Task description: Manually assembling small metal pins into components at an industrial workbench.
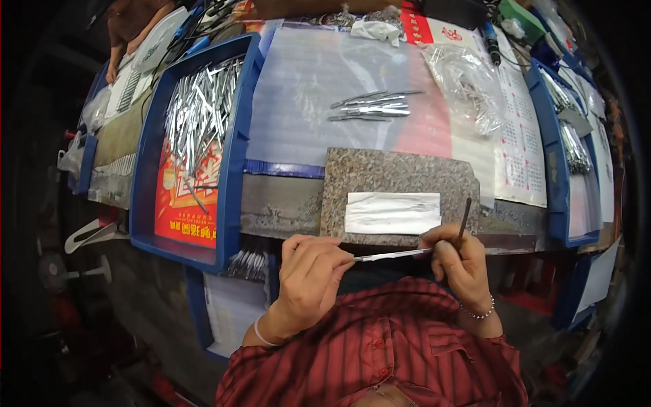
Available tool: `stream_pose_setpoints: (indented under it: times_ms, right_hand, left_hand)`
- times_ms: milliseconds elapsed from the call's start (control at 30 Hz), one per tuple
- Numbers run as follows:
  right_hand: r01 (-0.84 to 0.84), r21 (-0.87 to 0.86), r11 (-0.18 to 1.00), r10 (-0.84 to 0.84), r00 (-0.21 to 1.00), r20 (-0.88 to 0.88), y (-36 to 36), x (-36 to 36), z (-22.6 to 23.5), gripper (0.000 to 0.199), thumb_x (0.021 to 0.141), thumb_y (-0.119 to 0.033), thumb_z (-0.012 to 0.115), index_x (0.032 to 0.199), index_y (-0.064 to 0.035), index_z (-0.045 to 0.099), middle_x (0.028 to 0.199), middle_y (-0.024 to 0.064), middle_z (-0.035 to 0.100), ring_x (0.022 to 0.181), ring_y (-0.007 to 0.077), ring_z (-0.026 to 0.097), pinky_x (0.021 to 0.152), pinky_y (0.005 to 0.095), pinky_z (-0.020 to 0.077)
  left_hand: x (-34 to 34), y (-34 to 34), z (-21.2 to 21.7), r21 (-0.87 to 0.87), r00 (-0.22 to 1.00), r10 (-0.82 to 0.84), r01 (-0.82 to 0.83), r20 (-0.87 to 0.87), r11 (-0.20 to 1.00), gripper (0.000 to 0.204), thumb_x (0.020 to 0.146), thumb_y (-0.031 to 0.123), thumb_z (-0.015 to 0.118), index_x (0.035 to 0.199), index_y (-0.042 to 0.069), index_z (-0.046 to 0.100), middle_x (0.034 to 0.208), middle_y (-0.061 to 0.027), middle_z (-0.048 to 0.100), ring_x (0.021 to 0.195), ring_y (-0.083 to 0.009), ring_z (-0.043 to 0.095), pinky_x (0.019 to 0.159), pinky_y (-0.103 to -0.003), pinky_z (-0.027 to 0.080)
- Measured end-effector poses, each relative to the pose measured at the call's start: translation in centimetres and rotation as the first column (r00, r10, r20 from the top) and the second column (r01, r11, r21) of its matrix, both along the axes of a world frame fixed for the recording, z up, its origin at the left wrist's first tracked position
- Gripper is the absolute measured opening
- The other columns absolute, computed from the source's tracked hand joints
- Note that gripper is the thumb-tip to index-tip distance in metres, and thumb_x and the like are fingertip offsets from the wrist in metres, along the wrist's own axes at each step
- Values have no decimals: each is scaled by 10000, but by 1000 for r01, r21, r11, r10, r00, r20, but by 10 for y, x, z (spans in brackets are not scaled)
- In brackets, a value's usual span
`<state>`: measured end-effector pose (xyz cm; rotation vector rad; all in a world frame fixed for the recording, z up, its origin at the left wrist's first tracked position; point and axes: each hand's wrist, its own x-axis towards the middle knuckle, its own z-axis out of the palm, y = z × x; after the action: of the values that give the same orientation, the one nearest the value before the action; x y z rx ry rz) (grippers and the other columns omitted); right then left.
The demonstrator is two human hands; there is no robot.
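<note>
A thin, shiny metal strip [393, 256] is held level just in front of the table edge. Its left end sits pinched in the closed fingers of my left hand [307, 279]. My right hand [461, 266] grips the other end and also holds a slim dark rod [465, 218], which points upward. Beyond the hands, a folded white sheet [392, 213] lies on a speckled stone slab [400, 168]. Several similar metal strips [373, 106] rest in a small bunch on the plastic-covered tabletop. My fingers hide both ends of the held strip.
At left stands a blue bin [234, 183] with a heap of metal strips [200, 112]. Another blue bin [559, 197] with metal pieces is at right. Crumpled clear plastic [468, 85] and a black-and-blue tool [492, 44] lie farther back. Another person's arm [116, 51] shows at far left.
</note>
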<state>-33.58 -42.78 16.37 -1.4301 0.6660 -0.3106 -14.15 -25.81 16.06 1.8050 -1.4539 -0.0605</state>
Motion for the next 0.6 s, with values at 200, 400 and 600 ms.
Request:
stream_pose_setpoints:
  times_ms: [200,400,600]
  right_hand:
    - [-64,-26,998,65,995,69,11,1,-12,152,897,-65,669,1003,44,657,853,86,687,722,134,668,629,236,506]
    - [-97,-163,982,115,988,102,16,-7,-20,139,891,-55,671,984,48,658,826,90,686,708,122,661,624,236,507]
    - [-94,38,995,91,994,63,20,-9,-11,130,891,-47,671,973,50,649,799,81,676,694,123,659,617,239,511]
  left_hand:
    - [-17,9,-1,13,998,-4,5,-63,1000,182,714,-40,721,854,31,629,829,-98,646,851,-281,662,793,-394,463]
    - [-26,17,-1,25,996,2,0,-94,1000,180,713,-57,713,852,20,629,818,-108,651,840,-285,664,778,-390,475]
    - [-31,23,0,62,987,-10,20,-159,998,166,746,-31,707,882,20,626,847,-111,656,843,-281,654,773,-378,465]
